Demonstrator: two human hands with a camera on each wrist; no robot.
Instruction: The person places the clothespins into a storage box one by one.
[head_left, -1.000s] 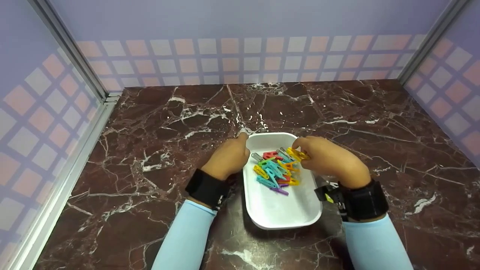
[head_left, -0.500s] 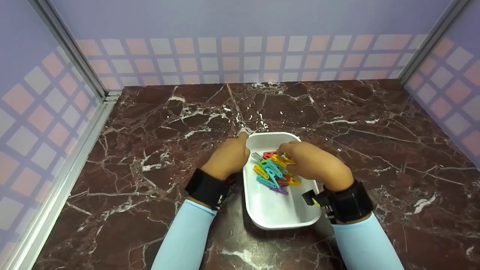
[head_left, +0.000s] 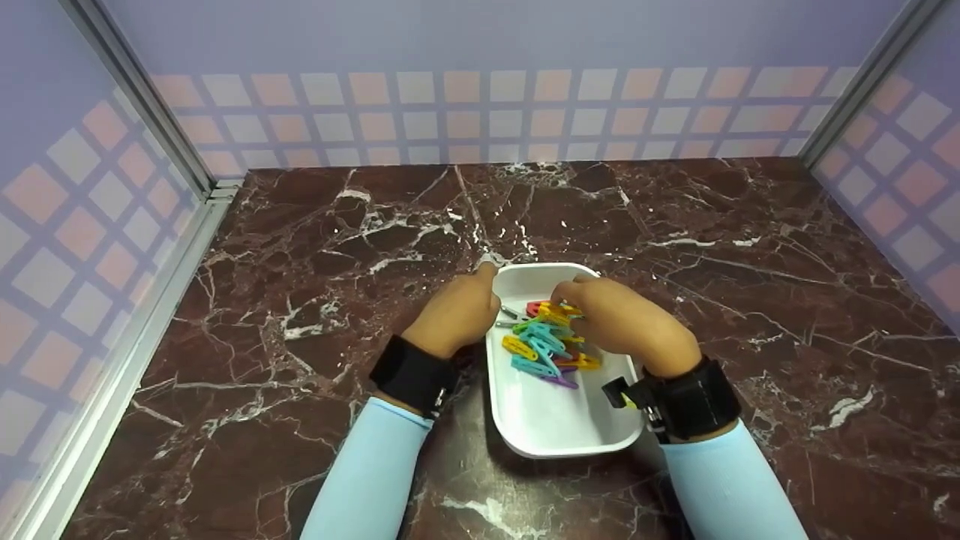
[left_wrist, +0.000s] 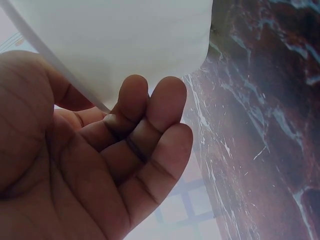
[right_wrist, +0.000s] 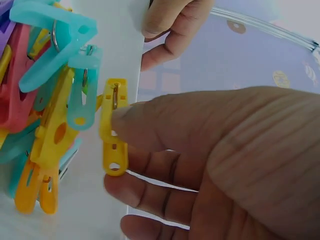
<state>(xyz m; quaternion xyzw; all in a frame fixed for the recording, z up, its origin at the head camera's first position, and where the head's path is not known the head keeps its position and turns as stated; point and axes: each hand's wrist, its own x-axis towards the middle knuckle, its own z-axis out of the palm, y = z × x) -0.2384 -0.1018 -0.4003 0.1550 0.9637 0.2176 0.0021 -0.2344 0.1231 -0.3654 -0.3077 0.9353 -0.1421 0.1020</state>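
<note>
Both hands are at the white tray of clothes pegs.

My left hand (head_left: pixel 457 315) curls round the left rim of the white tray (head_left: pixel 555 420), near its far corner; from the left wrist view I see the fingers (left_wrist: pixel 150 115) bent under the rim. My right hand (head_left: pixel 611 319) reaches over the tray and pinches a yellow peg (right_wrist: pixel 114 127) between thumb and fingers, just beside the pile of pegs (head_left: pixel 544 341). That pile has blue, yellow, red, green and purple pegs and lies in the far half of the tray. I see the tray sitting on the dark red marble table (head_left: pixel 300 240), near the middle, close to me. Both arms wear light blue sleeves (head_left: pixel 367 472) and black wrist bands (head_left: pixel 412 375).
</note>
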